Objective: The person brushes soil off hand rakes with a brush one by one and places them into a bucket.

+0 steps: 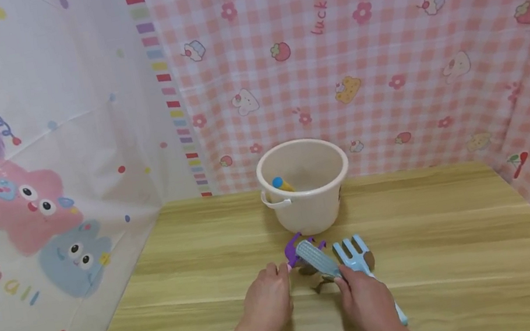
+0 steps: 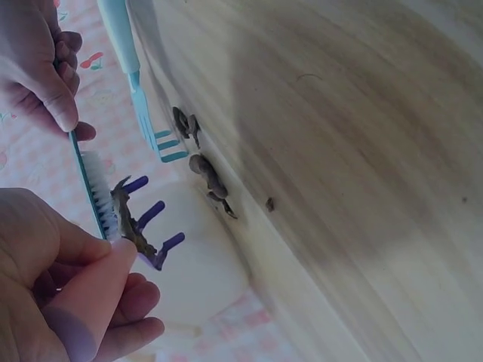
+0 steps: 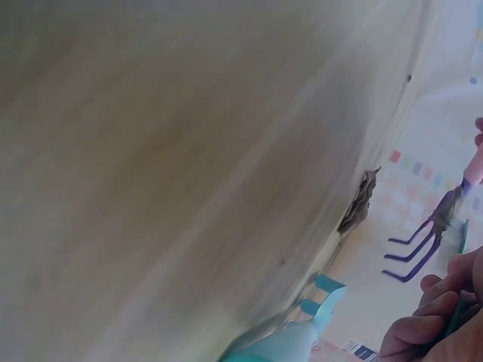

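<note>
My left hand point(image 1: 267, 301) grips the pink handle point(image 2: 94, 302) of a small purple hand rake point(image 1: 291, 253), held up with its tines outward. My right hand point(image 1: 371, 302) holds a light blue brush point(image 1: 317, 259), fingers around its handle. In the left wrist view the white bristles point(image 2: 96, 185) press against brown, dirt-like stuff point(image 2: 130, 220) caught on the rake's tines. Brown clumps point(image 2: 207, 175) lie on the table below. A light blue garden fork point(image 1: 358, 260) rests beside my right hand, a brown lump point(image 1: 369, 260) by its tines.
Behind the tools stands a cream bucket point(image 1: 309, 212) with its handle hanging on the left side. Inside it is a yellow thing with a blue end point(image 1: 279, 183). The wood-grain table point(image 1: 203, 300) meets pink checked cloth point(image 1: 383, 50) behind and printed white cloth point(image 1: 97, 148) at left.
</note>
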The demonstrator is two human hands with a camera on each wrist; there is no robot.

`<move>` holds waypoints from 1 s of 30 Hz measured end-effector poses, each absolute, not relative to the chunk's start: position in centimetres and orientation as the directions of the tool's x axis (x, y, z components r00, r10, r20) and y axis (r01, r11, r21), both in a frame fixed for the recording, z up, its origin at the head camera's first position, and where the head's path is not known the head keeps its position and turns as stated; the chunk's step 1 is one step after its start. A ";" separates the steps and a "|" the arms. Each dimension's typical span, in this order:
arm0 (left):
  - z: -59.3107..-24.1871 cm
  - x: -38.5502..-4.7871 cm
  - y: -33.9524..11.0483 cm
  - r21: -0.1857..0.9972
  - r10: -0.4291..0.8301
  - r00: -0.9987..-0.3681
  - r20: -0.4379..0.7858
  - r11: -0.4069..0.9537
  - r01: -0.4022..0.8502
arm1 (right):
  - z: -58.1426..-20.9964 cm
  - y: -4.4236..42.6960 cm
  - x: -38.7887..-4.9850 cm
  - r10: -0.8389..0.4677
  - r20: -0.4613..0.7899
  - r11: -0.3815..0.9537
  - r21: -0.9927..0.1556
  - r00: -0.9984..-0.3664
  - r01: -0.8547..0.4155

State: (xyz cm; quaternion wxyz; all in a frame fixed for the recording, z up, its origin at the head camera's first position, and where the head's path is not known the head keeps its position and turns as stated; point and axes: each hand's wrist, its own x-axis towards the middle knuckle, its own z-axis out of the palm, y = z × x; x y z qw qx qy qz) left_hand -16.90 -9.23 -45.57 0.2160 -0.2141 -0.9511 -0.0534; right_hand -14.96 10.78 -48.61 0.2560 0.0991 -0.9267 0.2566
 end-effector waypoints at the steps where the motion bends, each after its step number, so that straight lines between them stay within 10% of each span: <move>1: -45.6 -16.9 -9.2 0.003 0.387 -0.813 0.434 0.902 0.431 | -48.6 10.9 -15.0 -0.047 0.519 0.846 -0.433 -0.854 -0.310; 30: -44.9 -17.1 -9.4 0.029 0.371 -0.834 0.408 0.908 0.418 | -48.0 11.2 -15.0 -0.013 0.439 0.845 -0.476 -0.898 -0.245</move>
